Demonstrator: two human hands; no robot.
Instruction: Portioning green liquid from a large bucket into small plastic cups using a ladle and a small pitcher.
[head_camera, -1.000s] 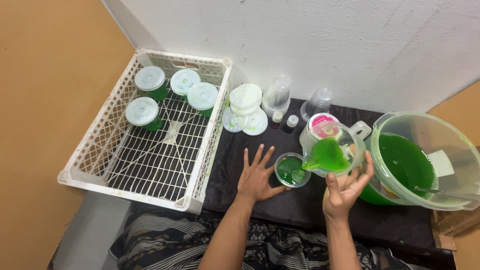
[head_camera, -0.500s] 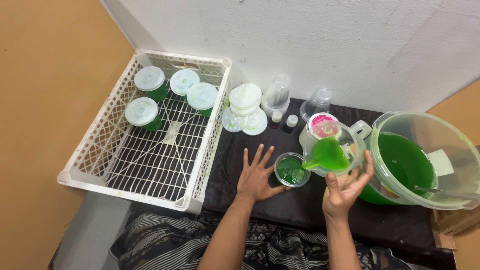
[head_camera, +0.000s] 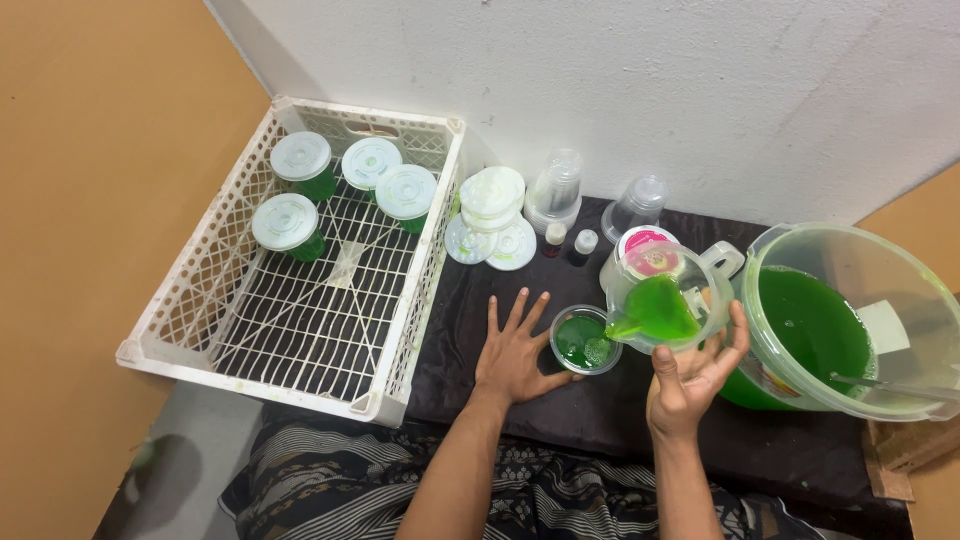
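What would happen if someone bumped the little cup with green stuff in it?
The little cup is open, with no lid, so the green liquid would probably slosh out. It looks like thin clear plastic, likely light and easy to tip. The left hand beside it may steady it.

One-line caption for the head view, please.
Right hand tilts a clear jug of green liquid over a small cup steadied by the flat left hand.

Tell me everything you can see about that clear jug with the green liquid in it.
The clear plastic jug has a handle on its far side and a spout at its near left. It is partly filled with bright green liquid. The right hand holds it from below, tilted so the spout is over the small clear cup, which already holds green liquid. The left hand lies flat beside that cup.
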